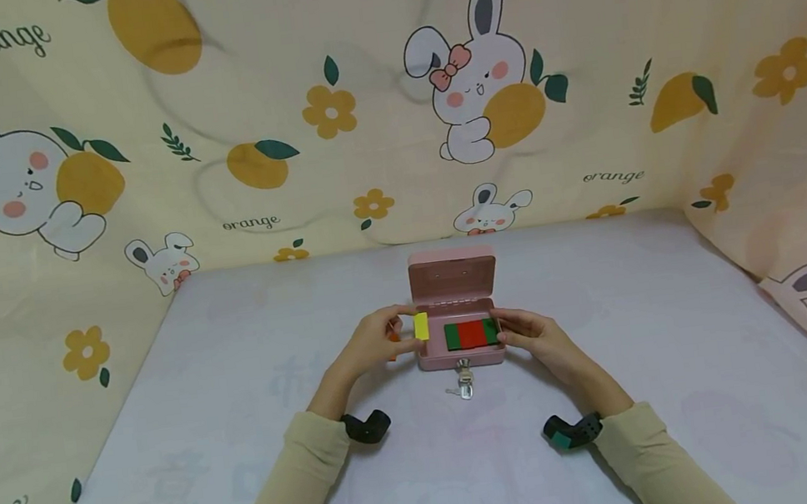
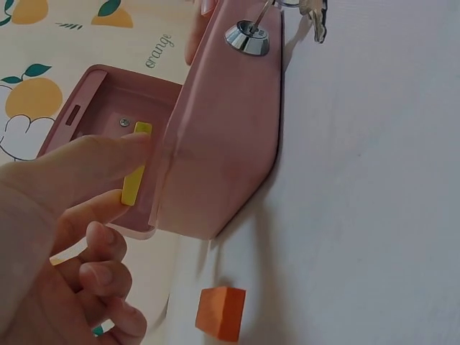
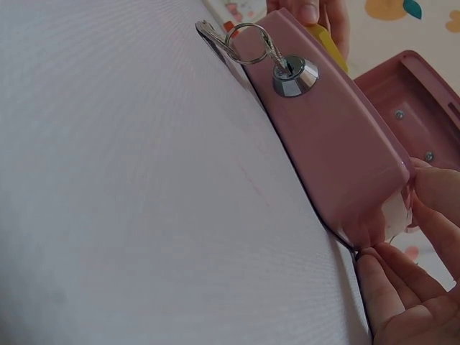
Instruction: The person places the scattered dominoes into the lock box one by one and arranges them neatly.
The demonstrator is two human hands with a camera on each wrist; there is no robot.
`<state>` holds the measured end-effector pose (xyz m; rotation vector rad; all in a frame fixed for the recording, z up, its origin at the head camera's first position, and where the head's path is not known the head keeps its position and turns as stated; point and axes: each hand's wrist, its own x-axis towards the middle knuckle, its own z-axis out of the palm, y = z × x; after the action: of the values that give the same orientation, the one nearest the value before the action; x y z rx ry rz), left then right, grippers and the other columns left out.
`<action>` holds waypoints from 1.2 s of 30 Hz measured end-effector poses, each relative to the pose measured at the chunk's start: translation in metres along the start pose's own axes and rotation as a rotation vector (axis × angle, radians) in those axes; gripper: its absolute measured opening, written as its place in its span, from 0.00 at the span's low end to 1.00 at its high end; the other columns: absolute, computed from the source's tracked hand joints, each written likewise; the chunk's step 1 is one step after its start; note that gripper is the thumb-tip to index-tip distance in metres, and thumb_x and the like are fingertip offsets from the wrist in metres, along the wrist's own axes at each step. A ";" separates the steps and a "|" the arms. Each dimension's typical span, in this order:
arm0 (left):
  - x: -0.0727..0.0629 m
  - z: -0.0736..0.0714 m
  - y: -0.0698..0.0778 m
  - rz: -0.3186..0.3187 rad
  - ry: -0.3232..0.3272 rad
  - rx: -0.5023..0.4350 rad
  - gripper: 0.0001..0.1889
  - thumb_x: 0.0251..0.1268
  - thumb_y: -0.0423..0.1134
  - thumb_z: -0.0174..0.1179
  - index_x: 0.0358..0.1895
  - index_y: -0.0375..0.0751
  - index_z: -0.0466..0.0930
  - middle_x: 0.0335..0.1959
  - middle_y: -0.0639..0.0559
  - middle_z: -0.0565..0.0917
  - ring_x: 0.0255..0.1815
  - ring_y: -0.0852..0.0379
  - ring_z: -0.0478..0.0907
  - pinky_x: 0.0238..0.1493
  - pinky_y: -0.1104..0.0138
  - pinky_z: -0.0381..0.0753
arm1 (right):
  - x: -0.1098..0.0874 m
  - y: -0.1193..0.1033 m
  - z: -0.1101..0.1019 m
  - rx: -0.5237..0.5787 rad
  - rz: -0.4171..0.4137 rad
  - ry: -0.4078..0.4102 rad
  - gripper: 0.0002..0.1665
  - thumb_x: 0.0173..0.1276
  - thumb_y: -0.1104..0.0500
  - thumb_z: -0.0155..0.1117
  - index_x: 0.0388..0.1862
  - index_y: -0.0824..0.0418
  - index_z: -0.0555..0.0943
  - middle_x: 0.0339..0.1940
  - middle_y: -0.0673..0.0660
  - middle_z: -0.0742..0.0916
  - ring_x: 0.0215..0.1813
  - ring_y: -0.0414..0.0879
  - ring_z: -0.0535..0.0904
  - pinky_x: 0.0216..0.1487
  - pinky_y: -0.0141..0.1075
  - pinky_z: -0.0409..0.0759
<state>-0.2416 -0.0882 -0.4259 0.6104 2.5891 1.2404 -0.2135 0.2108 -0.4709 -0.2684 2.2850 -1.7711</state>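
Note:
A pink metal box stands with its lid raised. At its left rim my left hand pinches a flat yellow block between thumb and finger; the other fingers curl loosely. An orange block sits on the table beside the box, partly hidden behind this hand in the head view. Inside the box, a red block lies between green blocks. My right hand touches the right end of the box, its fingers along the wall and at the rim.
Keys hang on a ring from the lock at the box's front. A white cloth covers the table. Behind it hangs a patterned curtain with rabbits and oranges. Black bands circle both wrists.

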 end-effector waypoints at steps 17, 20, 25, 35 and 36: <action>0.007 0.007 -0.001 0.041 -0.021 0.014 0.25 0.56 0.40 0.70 0.58 0.44 0.77 0.29 0.46 0.70 0.25 0.60 0.64 0.25 0.73 0.61 | -0.001 0.000 0.001 0.012 -0.004 0.000 0.33 0.71 0.55 0.59 0.71 0.64 0.65 0.75 0.65 0.66 0.76 0.62 0.61 0.73 0.56 0.58; 0.008 0.009 0.000 0.053 -0.023 0.026 0.24 0.56 0.41 0.70 0.57 0.43 0.78 0.30 0.44 0.71 0.27 0.60 0.64 0.28 0.73 0.62 | -0.001 0.000 0.000 0.015 -0.004 -0.002 0.33 0.71 0.55 0.59 0.71 0.64 0.65 0.75 0.65 0.66 0.77 0.62 0.61 0.73 0.56 0.58; 0.009 0.010 0.002 0.057 -0.028 0.046 0.25 0.56 0.42 0.70 0.58 0.43 0.78 0.31 0.44 0.73 0.30 0.59 0.65 0.30 0.73 0.62 | -0.001 0.000 0.000 0.017 -0.010 -0.002 0.33 0.71 0.55 0.59 0.71 0.64 0.65 0.75 0.65 0.66 0.76 0.62 0.61 0.74 0.56 0.58; 0.011 0.013 0.003 0.044 -0.030 0.061 0.24 0.55 0.42 0.70 0.57 0.44 0.78 0.30 0.47 0.72 0.33 0.58 0.66 0.31 0.73 0.62 | 0.000 0.000 0.000 0.006 -0.019 -0.006 0.33 0.70 0.55 0.59 0.71 0.63 0.66 0.75 0.63 0.67 0.76 0.60 0.62 0.73 0.50 0.61; 0.011 0.013 0.003 0.040 -0.032 0.060 0.24 0.55 0.42 0.70 0.57 0.44 0.79 0.30 0.47 0.72 0.33 0.58 0.66 0.31 0.73 0.63 | 0.000 0.000 0.000 0.005 -0.019 -0.005 0.33 0.70 0.54 0.59 0.71 0.63 0.66 0.75 0.63 0.67 0.76 0.60 0.62 0.73 0.48 0.62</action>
<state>-0.2463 -0.0721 -0.4318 0.6915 2.6087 1.1583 -0.2130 0.2108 -0.4712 -0.2946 2.2814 -1.7829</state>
